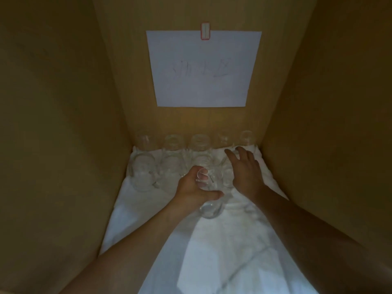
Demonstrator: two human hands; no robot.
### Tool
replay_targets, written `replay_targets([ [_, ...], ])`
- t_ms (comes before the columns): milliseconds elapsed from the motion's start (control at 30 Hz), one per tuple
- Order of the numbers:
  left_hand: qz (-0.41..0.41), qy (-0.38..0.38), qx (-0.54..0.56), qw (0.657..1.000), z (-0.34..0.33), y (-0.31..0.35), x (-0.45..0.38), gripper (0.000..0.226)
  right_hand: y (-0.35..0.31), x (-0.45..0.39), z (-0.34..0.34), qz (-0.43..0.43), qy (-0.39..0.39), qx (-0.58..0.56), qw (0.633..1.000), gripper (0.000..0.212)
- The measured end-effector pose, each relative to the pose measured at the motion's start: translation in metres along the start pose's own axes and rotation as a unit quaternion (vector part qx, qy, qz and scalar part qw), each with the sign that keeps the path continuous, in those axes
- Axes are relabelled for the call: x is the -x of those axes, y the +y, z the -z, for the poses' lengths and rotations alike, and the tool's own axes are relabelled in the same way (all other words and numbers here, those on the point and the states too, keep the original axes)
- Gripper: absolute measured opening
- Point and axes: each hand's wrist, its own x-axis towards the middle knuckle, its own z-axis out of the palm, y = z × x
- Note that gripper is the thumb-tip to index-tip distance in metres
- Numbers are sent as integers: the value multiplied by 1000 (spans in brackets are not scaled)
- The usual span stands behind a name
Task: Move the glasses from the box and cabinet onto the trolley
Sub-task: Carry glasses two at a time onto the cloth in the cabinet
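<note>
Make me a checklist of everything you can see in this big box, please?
Surface: white cloth covers the box floor, wrinkled.
Job's things: clear glasses stand in rows at the back of the cloth; one glass is in the left hand, lifted nearer the camera.
Clutter: nothing seen.
Grippers: left hand grips the glass, fingers curled over its rim; right hand reaches with spread fingers toward the right-hand glasses, holding nothing.
Cables: nothing seen.
Surroundings: brown cardboard walls on three sides; white paper with faint writing taped to the back wall. Trolley not in view.
</note>
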Motion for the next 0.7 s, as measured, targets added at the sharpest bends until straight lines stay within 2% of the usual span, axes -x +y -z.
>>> replay_targets([
  [167,2,1,0,1000,-2,-1,1,63,3,-7,-5,46,-59,-34,997,104],
  [233,-5,-1,-1,1000,-2,-2,2,66,6,-3,-2,45,-52,-45,997,110],
  [333,-15,-5,-3,1000,-4,-4,4,67,5,18,-4,-14,12,-115,993,111],
  [400,-19,-5,-4,1000,-7,-5,5,69,4,39,-10,-75,28,-167,983,109],
  [600,-33,12,-19,999,-19,-4,19,75,1,99,-27,-156,42,-286,944,94],
  [700,-41,42,-23,998,-22,1,28,72,-1,119,-25,-177,-6,-362,915,88],
])
